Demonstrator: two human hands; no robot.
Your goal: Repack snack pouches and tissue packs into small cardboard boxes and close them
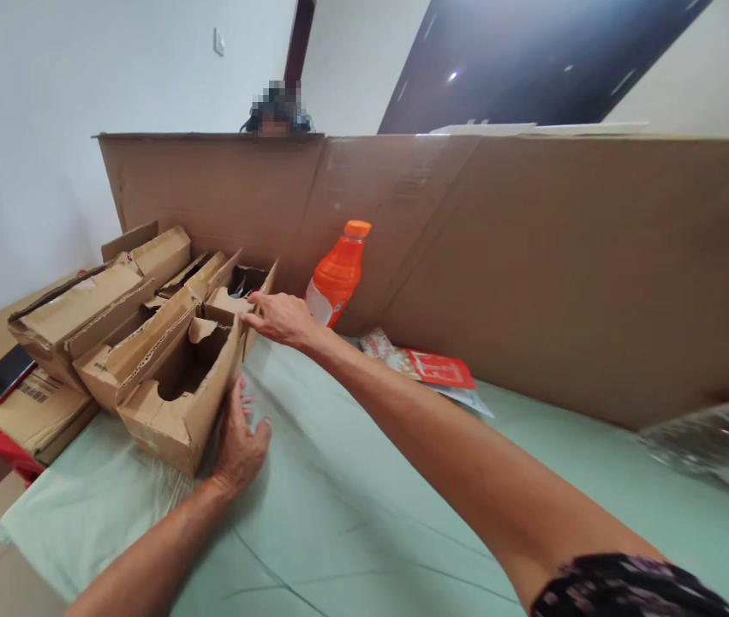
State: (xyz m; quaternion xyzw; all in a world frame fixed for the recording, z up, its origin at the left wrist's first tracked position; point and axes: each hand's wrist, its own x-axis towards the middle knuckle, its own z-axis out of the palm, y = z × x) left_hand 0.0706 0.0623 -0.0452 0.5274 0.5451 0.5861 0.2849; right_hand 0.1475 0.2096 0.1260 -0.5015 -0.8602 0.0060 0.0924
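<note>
Several open-topped brown cardboard boxes stand in a cluster on the left. My left hand [242, 441] rests against the right side of the nearest small cardboard box [158, 424], its thumb spread away from the fingers. My right hand [283, 317] reaches across to the back corner of that box, where it meets another open box [267, 278] behind. Thumb and forefinger appear to pinch the cardboard edge there; the other fingers are curled and partly hidden. The near box has a notched front and a dark inside whose contents I cannot make out.
An orange bottle [338, 274] stands tilted behind my right hand. Red and white packets [434, 368] lie beside a tall cardboard wall [550, 266]. A phone [1, 374] rests on flat cardboard at left. Clear plastic [711, 437] lies right. A person's head shows beyond the wall.
</note>
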